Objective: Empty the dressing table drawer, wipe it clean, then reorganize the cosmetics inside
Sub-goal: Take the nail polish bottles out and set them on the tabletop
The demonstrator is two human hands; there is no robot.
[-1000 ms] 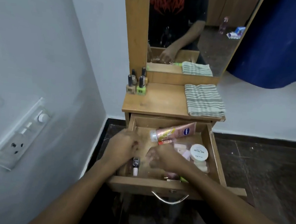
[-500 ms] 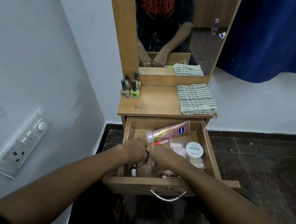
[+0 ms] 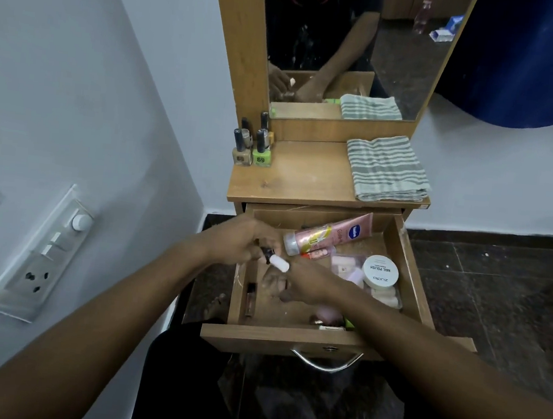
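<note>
The wooden drawer [image 3: 289,340] of the dressing table is pulled out. My left hand [image 3: 238,239] is raised over its back left corner, holding a small white nail polish bottle [image 3: 279,263] by its black cap. My right hand [image 3: 312,282] is low inside the drawer, fingers blurred and pointing down at the floor of it. In the drawer lie a pink tube [image 3: 330,234], a small red tube [image 3: 316,254], a white round jar [image 3: 380,270], a pack of pink pads [image 3: 347,269] and a slim bottle [image 3: 250,299] along the left wall.
On the table top stand several nail polish bottles [image 3: 252,149] at the back left, with a folded striped cloth [image 3: 387,167] on the right. A mirror [image 3: 352,41] rises behind. A switch panel [image 3: 41,254] sits on the left wall. The floor is dark tile [image 3: 496,298].
My left hand has lifted out of the drawer with the white bottle in it. My right hand has stayed low in the drawer, shifted slightly right.
</note>
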